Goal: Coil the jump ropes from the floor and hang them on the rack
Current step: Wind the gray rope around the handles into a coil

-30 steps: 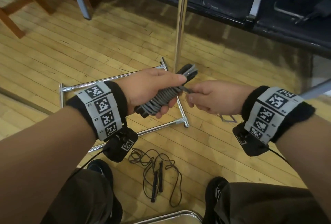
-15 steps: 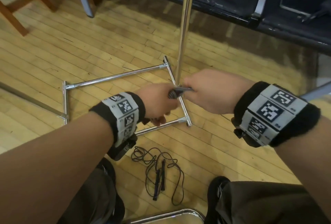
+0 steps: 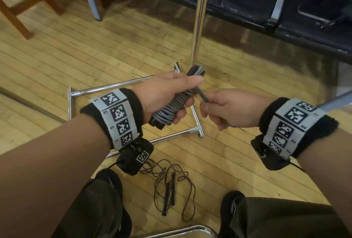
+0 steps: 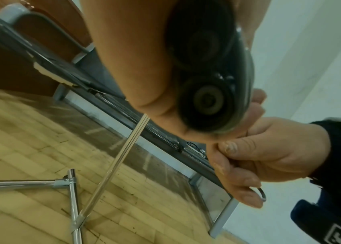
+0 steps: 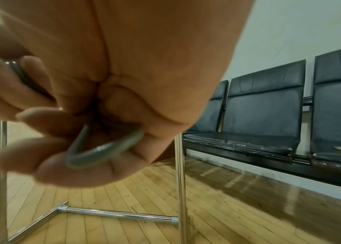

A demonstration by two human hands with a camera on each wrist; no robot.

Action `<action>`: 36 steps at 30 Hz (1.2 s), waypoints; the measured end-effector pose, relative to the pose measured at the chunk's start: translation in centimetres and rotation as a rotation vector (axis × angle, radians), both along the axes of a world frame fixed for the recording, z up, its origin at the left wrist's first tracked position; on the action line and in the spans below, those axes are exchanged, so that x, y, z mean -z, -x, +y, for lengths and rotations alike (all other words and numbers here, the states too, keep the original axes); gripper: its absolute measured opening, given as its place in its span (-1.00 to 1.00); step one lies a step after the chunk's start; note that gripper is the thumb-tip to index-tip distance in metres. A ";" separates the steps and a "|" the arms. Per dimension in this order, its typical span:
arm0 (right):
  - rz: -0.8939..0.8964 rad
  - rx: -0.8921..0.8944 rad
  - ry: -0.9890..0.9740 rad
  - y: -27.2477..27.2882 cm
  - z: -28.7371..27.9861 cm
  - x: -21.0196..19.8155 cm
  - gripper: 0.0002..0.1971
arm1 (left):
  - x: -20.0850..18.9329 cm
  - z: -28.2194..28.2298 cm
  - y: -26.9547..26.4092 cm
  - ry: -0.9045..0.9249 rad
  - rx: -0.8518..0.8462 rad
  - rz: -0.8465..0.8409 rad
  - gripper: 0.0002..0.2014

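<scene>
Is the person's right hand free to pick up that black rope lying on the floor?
Probably not yet. The right hand is pinching the loose end of the gray rope that the left hand grips, so it is busy. Otherwise nothing covers the black rope between the feet.

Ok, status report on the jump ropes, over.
Left hand grips grey coiled rope; right hand pinches its loose end. Black rope on floor. Rack pole unobstructed.

Both our hands closed, held side by side.
Our left hand grips the grey rope bundle; just right of the bundle, our right hand pinches its loose end.
</scene>
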State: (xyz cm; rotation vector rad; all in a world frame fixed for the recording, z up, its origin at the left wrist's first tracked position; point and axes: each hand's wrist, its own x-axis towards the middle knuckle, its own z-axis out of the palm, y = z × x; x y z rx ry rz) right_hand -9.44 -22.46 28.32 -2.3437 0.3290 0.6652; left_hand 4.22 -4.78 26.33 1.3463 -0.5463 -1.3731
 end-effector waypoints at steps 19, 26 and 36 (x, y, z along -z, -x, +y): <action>-0.105 -0.253 0.549 -2.9 4.4 -3.5 -0.89 | 1.5 -0.4 3.1 -0.487 0.198 -0.506 -0.86; -0.239 -0.013 0.320 -2.1 3.0 -4.4 -0.74 | 0.7 0.0 0.5 -0.183 -0.135 -0.089 -0.81; -0.256 -0.054 0.357 -1.3 0.5 -2.4 -0.77 | 0.8 -0.5 0.9 -0.189 -0.183 0.052 -0.45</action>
